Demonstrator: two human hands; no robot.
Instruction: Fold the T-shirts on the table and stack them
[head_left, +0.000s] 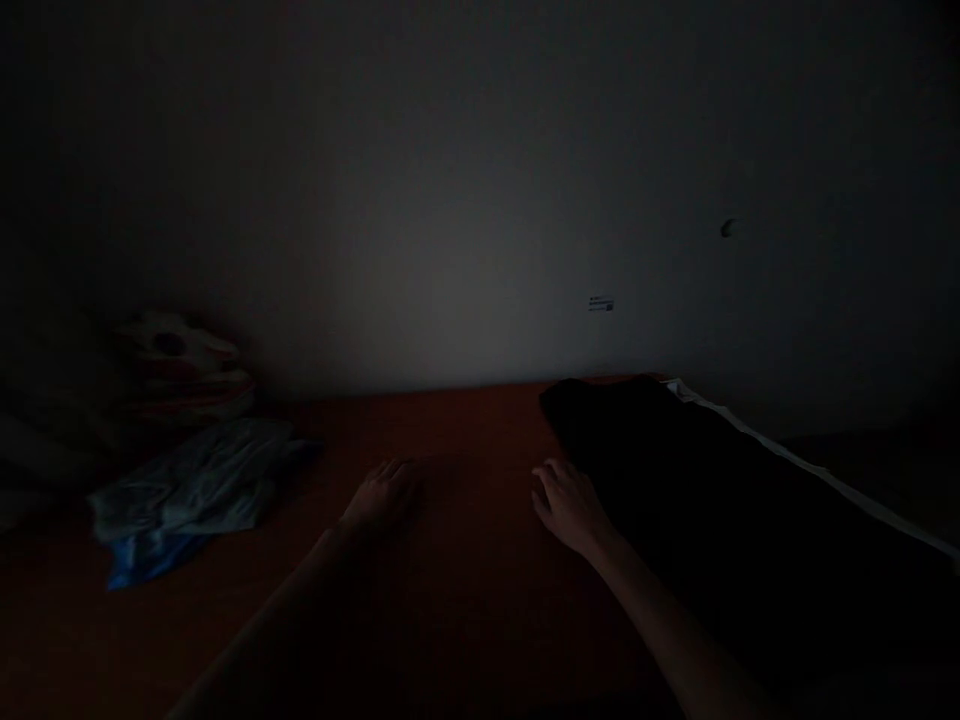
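In the dim head view, my left hand (pixel 381 494) rests palm down on a reddish-brown tabletop (pixel 465 560). Its fingers lie loosely bent on the surface and hold nothing that I can see. My right hand (pixel 568 504) lies farther right on the same top, fingers slightly curled, with a gap between thumb and fingers and nothing between them. Right beside that hand and under the forearm's side spreads a black cloth-like sheet (pixel 720 500) with a pale strip along its far right edge. Darkness hides the finer detail of both hands.
A crumpled grey translucent plastic bag (pixel 202 475) with a blue part (pixel 154 555) lies left of my left hand. Behind it stands a pale, reddish-patterned bundle (pixel 187 365). A grey wall (pixel 450 230) closes off the back and carries a small printed label (pixel 601 304).
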